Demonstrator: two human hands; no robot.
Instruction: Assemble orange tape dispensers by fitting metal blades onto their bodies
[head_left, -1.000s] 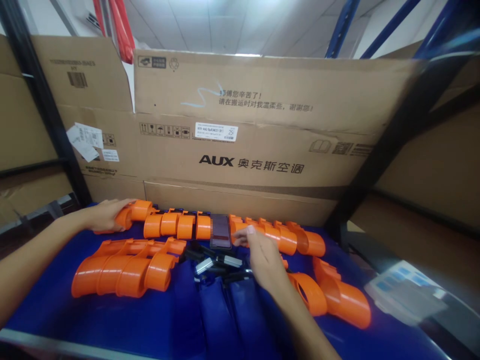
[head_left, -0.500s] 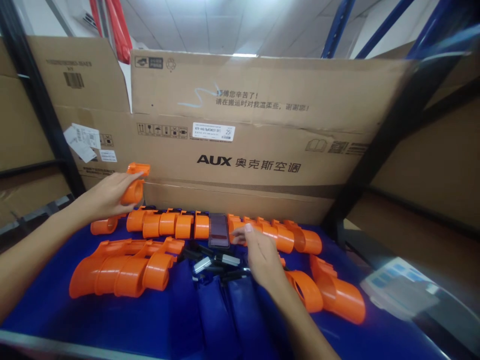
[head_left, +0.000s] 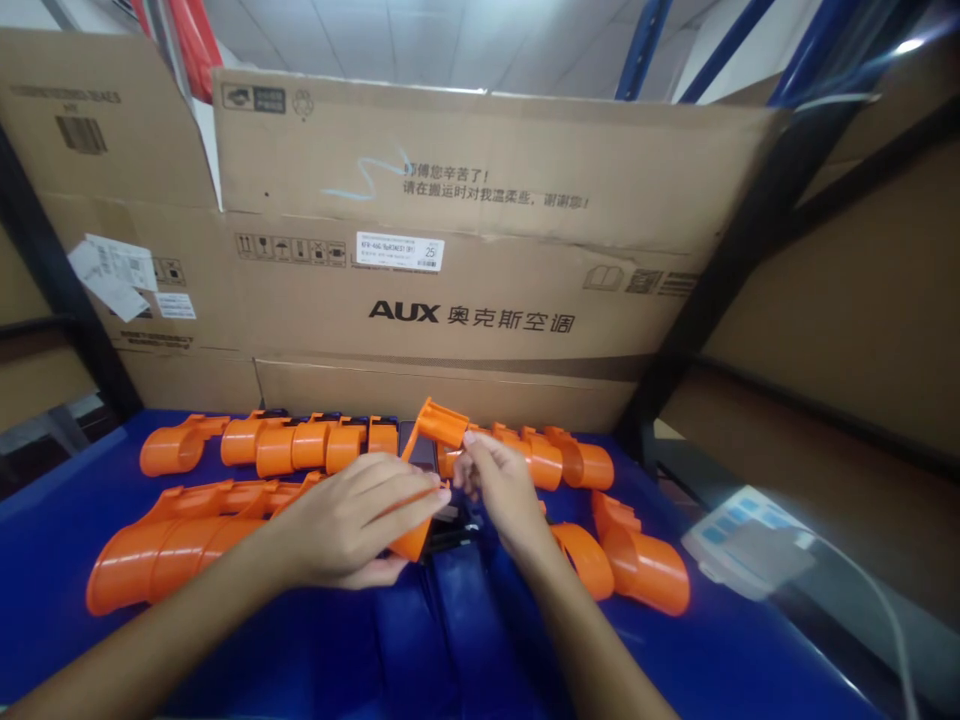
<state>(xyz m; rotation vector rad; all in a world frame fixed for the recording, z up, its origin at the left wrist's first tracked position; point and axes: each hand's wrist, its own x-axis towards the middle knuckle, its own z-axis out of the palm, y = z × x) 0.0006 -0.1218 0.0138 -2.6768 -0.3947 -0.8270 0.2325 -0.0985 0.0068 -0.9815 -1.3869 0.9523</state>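
An orange plastic holder with a round sleeve and a clip-like upper part is held up over the middle of the table. My left hand wraps around its lower sleeve, hiding much of it. At the upper part's right end, my right hand pinches the edge between thumb and fingers. Beneath both hands lie dark blue flat strips, with black and metal ends mostly covered. Behind the held piece a dark flat rectangular object shows in part.
Similar orange pieces stand in a back row, a front-left group and a front-right group on the blue tabletop. Cardboard walls the back. A white-and-blue device with a cable sits right, near a dark post.
My left hand has brought the orange holder from the back left to the middle. My right hand has closed on its upper end. The view has shifted slightly right.
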